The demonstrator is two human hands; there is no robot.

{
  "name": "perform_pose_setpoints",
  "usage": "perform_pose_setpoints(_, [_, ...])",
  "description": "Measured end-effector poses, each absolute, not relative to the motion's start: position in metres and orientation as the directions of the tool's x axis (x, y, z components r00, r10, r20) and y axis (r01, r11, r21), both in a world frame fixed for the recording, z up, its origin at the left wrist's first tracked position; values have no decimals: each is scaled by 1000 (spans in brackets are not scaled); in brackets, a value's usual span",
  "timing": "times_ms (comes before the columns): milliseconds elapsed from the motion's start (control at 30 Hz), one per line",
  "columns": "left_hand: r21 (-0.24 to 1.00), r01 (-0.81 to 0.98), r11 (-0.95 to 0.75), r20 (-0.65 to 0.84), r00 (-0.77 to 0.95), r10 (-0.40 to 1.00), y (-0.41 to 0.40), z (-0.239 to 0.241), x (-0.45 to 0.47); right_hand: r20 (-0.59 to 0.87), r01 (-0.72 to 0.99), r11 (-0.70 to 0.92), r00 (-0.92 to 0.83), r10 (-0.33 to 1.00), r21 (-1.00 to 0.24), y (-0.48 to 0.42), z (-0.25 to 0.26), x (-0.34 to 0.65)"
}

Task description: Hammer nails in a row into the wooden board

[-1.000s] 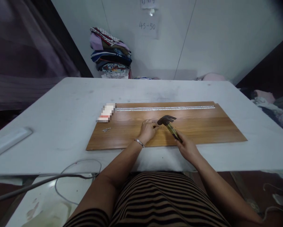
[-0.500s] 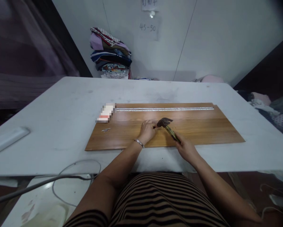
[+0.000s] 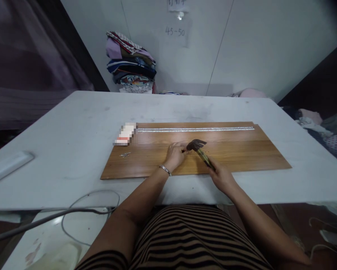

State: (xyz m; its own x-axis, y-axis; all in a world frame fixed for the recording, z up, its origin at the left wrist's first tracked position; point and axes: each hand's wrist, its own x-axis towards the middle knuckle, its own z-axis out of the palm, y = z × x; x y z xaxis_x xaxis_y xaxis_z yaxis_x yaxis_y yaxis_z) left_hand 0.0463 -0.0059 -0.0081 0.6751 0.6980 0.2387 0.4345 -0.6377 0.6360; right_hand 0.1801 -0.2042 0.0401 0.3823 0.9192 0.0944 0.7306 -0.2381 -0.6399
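On the wooden board (image 3: pixel 241 150) rests my left hand (image 3: pixel 174 154), its fingers pinched together near the middle. What they hold is too small and partly hidden to make out. My right hand (image 3: pixel 223 175) is wrapped round the handle of a claw hammer (image 3: pixel 204 157). The hammer's dark head is right at my left fingertips, its claw pointing right; whether it touches them I cannot tell. Several loose nails (image 3: pixel 125 154) lie on the board's left part. Small dark specks show on the wood just right of the hammer.
Two white strips (image 3: pixel 196 129) run along the board's far side. A blurred white and red packet (image 3: pixel 125 134) lies at its left end. The white table (image 3: pixel 72 131) carries a long white object (image 3: pixel 11 167) at left. Folded clothes (image 3: pixel 131 63) are stacked by the wall.
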Motion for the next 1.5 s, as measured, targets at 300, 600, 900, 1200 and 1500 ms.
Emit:
perform_pose_setpoints(300, [641, 428, -637, 242, 676, 697, -5, -9, 45, 101, 730, -229, 377, 921, -644, -206, 40, 180])
perform_pose_setpoints(600, [652, 421, -631, 243, 673, 699, -7, -6, 45, 109, 730, -225, 379, 919, -645, -205, 37, 180])
perform_pose_setpoints(900, [634, 438, -638, 232, 679, 697, -7, -4, 44, 85, 730, -232, 369, 926, -642, -204, 42, 179])
perform_pose_setpoints(1200, [624, 430, -652, 254, 678, 690, -7, -5, 44, 97, 744, -229, 366, 926, -627, -204, 41, 180])
perform_pose_setpoints(1500, [625, 421, -657, 263, 679, 685, -7, -5, 45, 86, 742, -230, 361, 929, -630, -205, 40, 180])
